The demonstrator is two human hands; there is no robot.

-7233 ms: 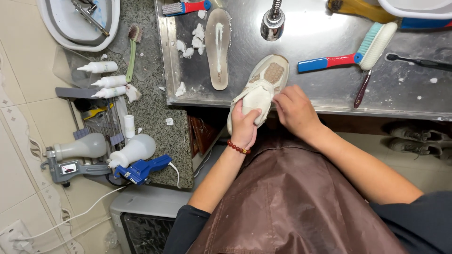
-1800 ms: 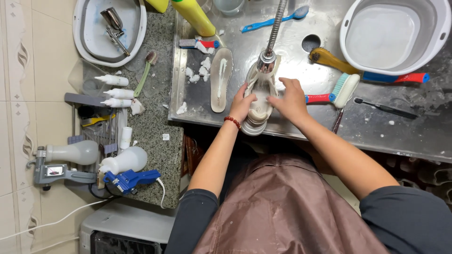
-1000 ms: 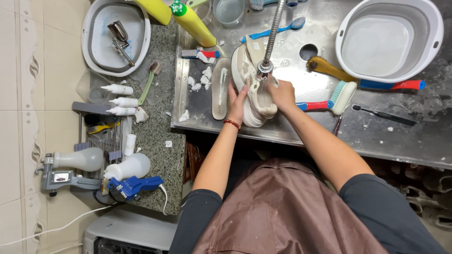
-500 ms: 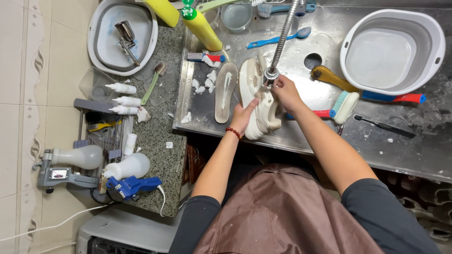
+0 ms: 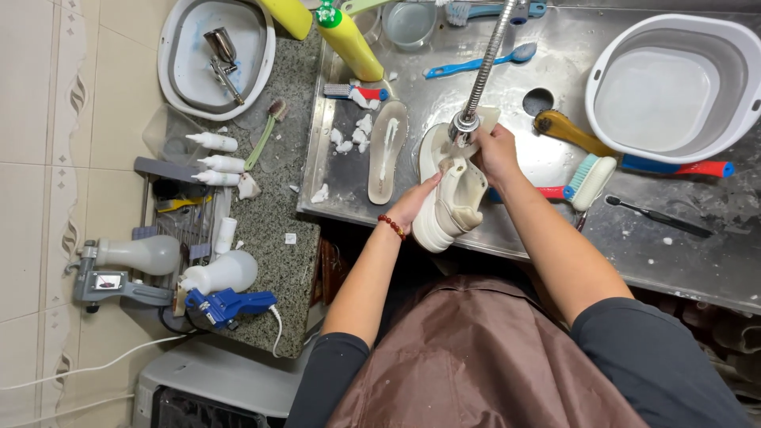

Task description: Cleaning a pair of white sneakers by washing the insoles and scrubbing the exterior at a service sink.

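Overhead, the view looks down on a stainless steel sink counter (image 5: 444, 47), wet and flecked with white foam (image 5: 353, 131). A cream sneaker (image 5: 452, 198) is held on its side near the counter's front edge, directly under the head of a flexible metal faucet hose (image 5: 479, 75). The left hand (image 5: 412, 202) grips the shoe's sole side, fingers wrapped on it, a red bead bracelet (image 5: 391, 227) at the wrist. The right hand (image 5: 495, 150) is closed over the upper end of the shoe, right by the hose head; whether it also touches the hose cannot be told.

Just left of the shoe lies a pale insole (image 5: 387, 150), flat on the steel. Behind it are a small red and blue brush (image 5: 357, 92) and a yellow bottle with a green cap (image 5: 349, 40). A blue toothbrush (image 5: 479, 63) lies near the hose, and a round drain hole (image 5: 538, 101) opens beside it. To the right stand a white basin with a grey rim (image 5: 674, 87), a yellow-handled brush (image 5: 567, 131), a teal-bristled scrub brush with a red handle (image 5: 590, 174) and a black toothbrush (image 5: 658, 215).

Left of the steel, a speckled granite ledge (image 5: 273, 238) carries a second white basin (image 5: 216, 55) with a metal tool in it, small white bottles (image 5: 214, 154), two white pear-shaped bulbs on a grey stand (image 5: 151, 261) and a blue plug (image 5: 226, 305). Beige wall tiles (image 5: 47, 119) run down the left edge. A brown apron (image 5: 476, 357) covers the person's front.
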